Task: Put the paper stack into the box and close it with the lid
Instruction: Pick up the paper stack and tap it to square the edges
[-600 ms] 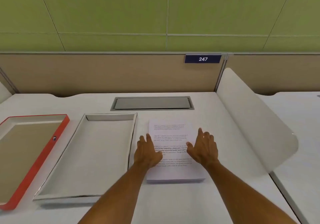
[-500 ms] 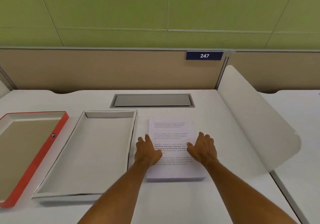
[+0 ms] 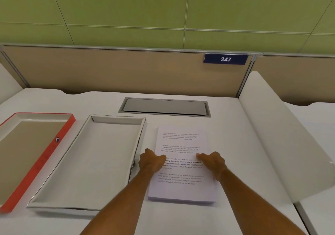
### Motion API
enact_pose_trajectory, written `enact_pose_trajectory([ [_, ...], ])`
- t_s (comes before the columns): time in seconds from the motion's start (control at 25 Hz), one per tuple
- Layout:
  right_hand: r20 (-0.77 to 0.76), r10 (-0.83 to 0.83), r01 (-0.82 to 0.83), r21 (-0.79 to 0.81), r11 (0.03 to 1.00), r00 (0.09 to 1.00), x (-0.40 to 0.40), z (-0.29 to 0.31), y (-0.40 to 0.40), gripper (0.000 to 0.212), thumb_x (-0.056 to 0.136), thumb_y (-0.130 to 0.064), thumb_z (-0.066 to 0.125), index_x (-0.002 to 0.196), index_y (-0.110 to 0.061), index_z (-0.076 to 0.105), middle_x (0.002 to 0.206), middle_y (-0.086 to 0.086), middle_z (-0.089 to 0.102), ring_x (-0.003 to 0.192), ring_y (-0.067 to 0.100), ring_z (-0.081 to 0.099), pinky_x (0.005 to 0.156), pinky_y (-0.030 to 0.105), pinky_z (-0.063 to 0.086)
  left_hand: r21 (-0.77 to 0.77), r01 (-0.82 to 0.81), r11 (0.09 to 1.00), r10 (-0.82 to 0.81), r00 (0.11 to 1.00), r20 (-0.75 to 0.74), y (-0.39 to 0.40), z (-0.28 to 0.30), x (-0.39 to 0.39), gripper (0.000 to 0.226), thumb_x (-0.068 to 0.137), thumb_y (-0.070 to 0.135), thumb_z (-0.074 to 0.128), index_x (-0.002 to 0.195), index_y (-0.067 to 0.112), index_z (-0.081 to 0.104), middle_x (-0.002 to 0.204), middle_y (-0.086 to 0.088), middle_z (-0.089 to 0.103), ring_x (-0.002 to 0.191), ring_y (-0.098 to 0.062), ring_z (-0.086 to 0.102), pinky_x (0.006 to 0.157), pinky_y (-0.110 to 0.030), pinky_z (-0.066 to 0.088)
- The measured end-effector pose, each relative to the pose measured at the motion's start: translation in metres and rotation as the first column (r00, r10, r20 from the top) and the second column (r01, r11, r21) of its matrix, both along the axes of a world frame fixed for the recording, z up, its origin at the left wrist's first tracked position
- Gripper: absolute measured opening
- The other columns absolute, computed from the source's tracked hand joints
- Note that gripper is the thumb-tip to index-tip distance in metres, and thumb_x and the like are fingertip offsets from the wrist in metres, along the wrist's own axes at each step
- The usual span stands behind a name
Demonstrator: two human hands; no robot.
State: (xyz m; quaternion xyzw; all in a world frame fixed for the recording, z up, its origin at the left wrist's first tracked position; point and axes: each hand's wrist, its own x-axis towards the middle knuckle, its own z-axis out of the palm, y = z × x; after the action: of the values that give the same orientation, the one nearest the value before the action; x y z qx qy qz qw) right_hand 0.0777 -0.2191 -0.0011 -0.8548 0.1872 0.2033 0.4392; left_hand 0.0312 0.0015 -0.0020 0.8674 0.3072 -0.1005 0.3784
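A white paper stack (image 3: 181, 140) with printed text lies flat on the white desk, right of centre. My left hand (image 3: 152, 161) curls over the stack's left edge, thumb on top of the sheet. My right hand (image 3: 213, 163) curls over its right edge, thumb on top as well. The stack still rests on the desk. The open white box (image 3: 87, 162) sits just left of the stack, empty. The red-edged lid (image 3: 39, 160) lies upside down at the far left, its brown inside showing.
A grey cable hatch (image 3: 164, 106) is set into the desk behind the stack. A curved white divider (image 3: 282, 140) rises along the right side. A beige partition (image 3: 108, 71) with a "247" label closes the back.
Both hands went from lying flat with fingers spread on the paper to curling around the stack's left and right edges. The stack has not moved.
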Motion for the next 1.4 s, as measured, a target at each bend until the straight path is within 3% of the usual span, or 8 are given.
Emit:
enact_pose_trajectory([
  [0.12,-0.048,-0.005,0.011,0.127,0.992,0.999,0.007,-0.003,-0.003,0.055,0.077,-0.040,0.070,0.117,-0.004,0.061,0.114,0.017,0.069,0.102,0.037,0.066,0.092,0.050,0.054,-0.073,-0.022,0.997,0.021,1.000,-0.023,0.005,-0.001,0.005,0.040,0.082,0.044,0.064,0.100,0.009,0.059,0.091,-0.004,0.065,0.077,-0.019,0.063,0.054,-0.024,0.048],
  [0.24,-0.019,0.004,-0.003,0.039,0.999,1.000,0.008,-0.007,-0.003,0.054,0.077,-0.043,0.070,0.115,-0.005,0.062,0.111,0.014,0.070,0.098,0.034,0.068,0.090,0.048,0.056,-0.171,-0.050,0.984,0.048,0.999,-0.015,0.009,-0.004,0.006,0.029,0.084,0.039,0.063,0.092,0.011,0.060,0.085,-0.003,0.069,0.075,-0.020,0.068,0.066,-0.030,0.057],
  [0.32,0.018,-0.002,0.001,0.019,1.000,1.000,0.011,-0.007,-0.003,0.049,0.077,-0.043,0.070,0.109,-0.007,0.064,0.106,0.013,0.071,0.094,0.033,0.069,0.087,0.047,0.058,-0.167,-0.045,0.985,0.049,0.999,0.017,0.010,-0.005,0.006,0.026,0.085,0.036,0.063,0.085,0.010,0.061,0.075,0.001,0.067,0.066,-0.015,0.066,0.058,-0.026,0.055],
  [0.68,-0.073,-0.165,0.181,0.374,0.910,0.984,0.019,-0.003,-0.017,0.015,0.084,-0.014,0.062,0.091,-0.001,0.062,0.088,0.017,0.071,0.074,0.032,0.067,0.061,0.034,0.053,-0.384,-0.184,0.905,0.235,0.968,0.090,0.022,-0.003,0.015,0.022,0.083,0.020,0.068,0.066,0.010,0.059,0.074,-0.007,0.070,0.064,-0.019,0.067,0.049,-0.023,0.046],
  [0.88,-0.103,-0.084,0.116,0.367,0.923,0.991,0.024,0.002,-0.020,0.010,0.090,-0.004,0.058,0.098,0.002,0.062,0.090,0.018,0.071,0.076,0.030,0.067,0.065,0.037,0.056,-0.472,-0.179,0.863,0.222,0.974,0.037,0.028,-0.003,0.021,0.014,0.080,0.010,0.073,0.085,-0.002,0.069,0.090,-0.014,0.075,0.085,-0.030,0.071,0.076,-0.038,0.059],
  [1.12,0.096,0.008,-0.041,0.356,0.934,0.995,0.027,0.035,-0.027,0.016,0.091,0.001,0.052,0.085,-0.003,0.065,0.092,0.012,0.073,0.072,0.019,0.070,0.052,0.026,0.054,-0.533,-0.034,0.845,0.172,0.962,0.212,0.025,0.027,0.021,0.007,0.084,0.006,0.069,0.090,0.002,0.069,0.097,-0.012,0.075,0.090,-0.026,0.072,0.074,-0.034,0.059],
  [1.24,0.289,0.031,-0.144,0.379,0.914,0.957,0.027,0.062,-0.038,0.017,0.091,0.003,0.052,0.098,-0.004,0.066,0.100,0.012,0.073,0.089,0.027,0.072,0.069,0.037,0.060,-0.495,0.069,0.866,0.136,0.921,0.366,0.025,0.055,0.023,0.017,0.084,0.004,0.069,0.101,0.001,0.066,0.103,-0.018,0.072,0.097,-0.030,0.070,0.088,-0.042,0.057],
  [1.4,0.494,0.061,-0.268,0.361,0.893,0.868,0.023,0.088,-0.047,0.016,0.090,0.003,0.057,0.103,-0.004,0.063,0.103,0.015,0.069,0.096,0.031,0.068,0.079,0.042,0.060,-0.376,0.168,0.911,0.050,0.862,0.505,0.025,0.077,0.018,0.019,0.084,0.007,0.070,0.101,0.007,0.064,0.102,-0.010,0.072,0.097,-0.024,0.068,0.081,-0.033,0.055],
])
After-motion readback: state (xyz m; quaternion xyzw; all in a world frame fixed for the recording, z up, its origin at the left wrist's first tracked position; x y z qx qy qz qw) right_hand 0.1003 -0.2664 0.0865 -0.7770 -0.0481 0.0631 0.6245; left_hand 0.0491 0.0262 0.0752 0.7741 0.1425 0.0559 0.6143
